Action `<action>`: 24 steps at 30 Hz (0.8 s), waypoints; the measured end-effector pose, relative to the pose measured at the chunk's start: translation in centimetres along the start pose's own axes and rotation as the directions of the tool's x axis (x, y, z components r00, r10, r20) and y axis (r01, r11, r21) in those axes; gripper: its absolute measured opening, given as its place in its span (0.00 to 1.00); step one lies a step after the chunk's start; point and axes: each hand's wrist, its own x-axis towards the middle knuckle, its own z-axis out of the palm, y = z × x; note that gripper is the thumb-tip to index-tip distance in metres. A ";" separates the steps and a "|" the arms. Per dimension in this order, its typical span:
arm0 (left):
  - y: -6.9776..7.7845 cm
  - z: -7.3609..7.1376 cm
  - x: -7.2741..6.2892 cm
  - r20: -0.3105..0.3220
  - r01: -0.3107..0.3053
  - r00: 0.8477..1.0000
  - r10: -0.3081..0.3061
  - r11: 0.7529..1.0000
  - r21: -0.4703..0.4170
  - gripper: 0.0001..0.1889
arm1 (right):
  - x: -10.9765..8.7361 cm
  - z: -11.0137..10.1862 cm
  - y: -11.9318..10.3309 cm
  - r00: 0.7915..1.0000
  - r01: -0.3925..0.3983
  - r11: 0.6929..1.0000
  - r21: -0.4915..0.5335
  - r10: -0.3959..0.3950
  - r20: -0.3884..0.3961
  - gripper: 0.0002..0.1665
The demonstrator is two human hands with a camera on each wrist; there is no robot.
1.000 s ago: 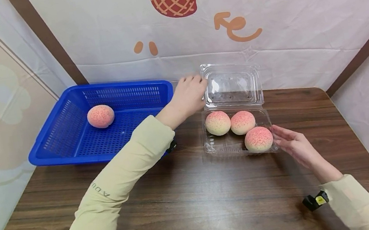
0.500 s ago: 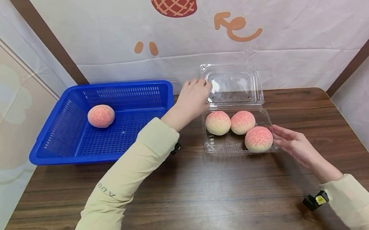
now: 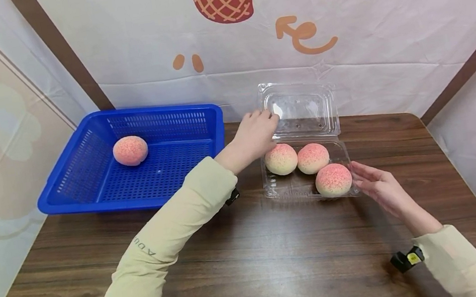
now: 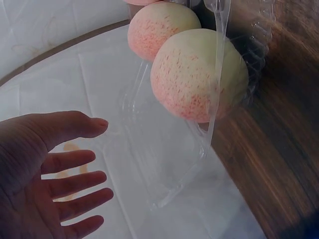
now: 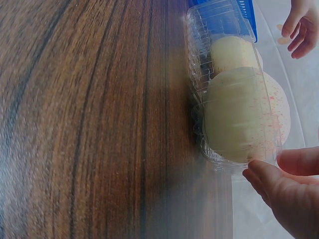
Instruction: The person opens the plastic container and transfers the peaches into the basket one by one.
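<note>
A clear plastic clamshell box [image 3: 291,190] lies on the table with its lid raised at the back. Three pink-and-cream peaches sit in it: a back-left peach [image 3: 281,159], a middle peach [image 3: 313,158] and a front-right peach [image 3: 334,179]. My right hand [image 3: 380,187] pinches the box's right rim between thumb and fingers, as the right wrist view also shows. Above the box's back-left side hovers my left hand [image 3: 256,133]. In the left wrist view the left fingers [image 4: 82,181] are spread and hold nothing, apart from the nearest peach [image 4: 199,74].
To the left stands a blue plastic basket [image 3: 91,206] with one peach [image 3: 130,150] in it. A printed white cloth [image 3: 137,46] hangs behind the wooden table [image 3: 246,269]. The raised lid [image 3: 298,104] stands close to that cloth.
My left hand has come down and to the right, from beside the raised lid to just above the back-left peach. The right hand, the box and the peaches have stayed where they were.
</note>
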 end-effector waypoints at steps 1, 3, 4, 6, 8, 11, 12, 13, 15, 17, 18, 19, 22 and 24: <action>0.1 0.1 0.0 0.003 0.002 1.000 -0.002 1.000 0.002 0.22 | 0.0 0.0 0.0 1.000 0.001 1.000 0.000 -0.001 0.000 0.35; 0.2 0.2 0.1 0.005 0.005 1.000 -0.005 1.000 0.003 0.23 | 0.0 0.0 0.0 1.000 0.003 1.000 0.004 -0.003 0.001 0.35; 0.3 0.3 0.2 0.007 0.005 1.000 -0.005 1.000 0.002 0.23 | 0.0 0.0 0.1 1.000 0.004 1.000 0.005 -0.004 0.001 0.35; 0.4 0.4 0.2 0.006 0.002 1.000 -0.002 1.000 0.003 0.24 | 0.0 0.0 0.0 1.000 0.003 1.000 0.000 -0.003 0.000 0.35; 0.6 0.4 0.2 0.010 0.001 1.000 -0.001 1.000 -0.004 0.25 | 0.0 0.0 0.0 1.000 0.000 1.000 -0.008 0.000 -0.001 0.35; 0.8 0.6 0.3 0.016 -0.002 1.000 0.002 1.000 -0.012 0.26 | 0.0 0.0 0.0 1.000 -0.005 1.000 -0.019 0.005 -0.004 0.35; 0.9 0.7 0.3 0.016 -0.002 1.000 0.002 1.000 -0.012 0.26 | 0.0 0.0 -0.1 1.000 -0.007 1.000 -0.020 0.007 -0.004 0.35; 0.9 0.7 0.3 0.015 -0.001 1.000 0.002 1.000 -0.010 0.26 | 0.0 0.0 -0.1 1.000 -0.007 1.000 -0.020 0.007 -0.004 0.35; 1.0 0.8 0.3 0.012 0.000 1.000 0.000 1.000 -0.010 0.27 | 0.0 0.0 -0.1 1.000 -0.007 1.000 -0.019 0.007 -0.003 0.35; 1.1 1.0 0.3 0.007 0.001 1.000 -0.001 1.000 -0.006 0.26 | 0.0 0.0 -0.1 1.000 -0.007 1.000 -0.019 0.007 -0.002 0.34; 1.1 1.1 0.3 0.004 0.001 1.000 -0.001 1.000 -0.007 0.26 | 0.0 0.0 -0.1 1.000 -0.007 1.000 -0.019 0.007 -0.002 0.34; 1.2 1.1 0.3 0.002 0.001 1.000 -0.001 1.000 -0.008 0.25 | -0.1 0.0 -0.1 1.000 -0.006 1.000 -0.019 0.006 -0.002 0.34; 1.3 1.5 0.3 -0.008 -0.002 1.000 0.002 1.000 -0.003 0.24 | -0.1 0.0 0.0 1.000 -0.005 1.000 -0.015 0.005 0.000 0.35; 1.4 1.7 0.3 -0.016 -0.004 1.000 0.004 1.000 -0.001 0.23 | -0.1 0.0 0.0 1.000 -0.003 1.000 -0.014 0.003 0.000 0.35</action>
